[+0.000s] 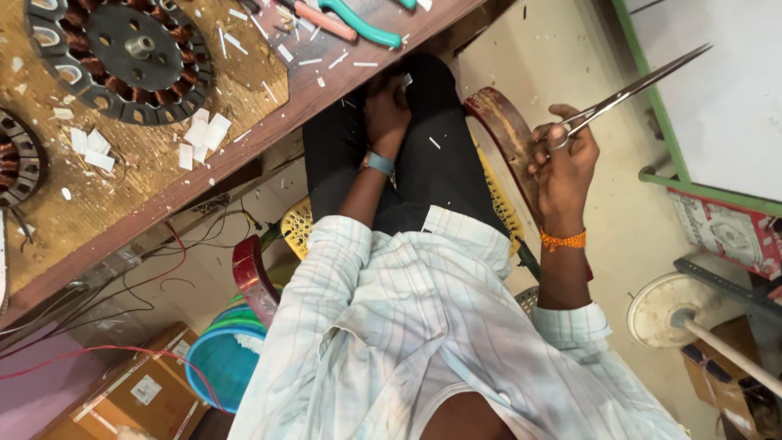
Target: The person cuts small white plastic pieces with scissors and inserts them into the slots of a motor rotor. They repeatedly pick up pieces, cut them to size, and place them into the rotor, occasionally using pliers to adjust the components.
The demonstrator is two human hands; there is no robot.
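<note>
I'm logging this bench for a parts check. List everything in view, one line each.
Round wound motor stator: one whole, black with copper coils, on the wooden bench top; part of another at the left edge.
Small cut paper slips: many, white, scattered on the bench.
Pliers with teal handles: one, top of the bench.
Plastic tub: one, blue, on the floor below.
Cardboard box: one, brown, bottom left.
Long steel scissors: one, silver, in the right hand's grip.
Left hand: resting on the dark-trousered lap, blue wristband.
Right hand: raised, orange wrist thread.
</note>
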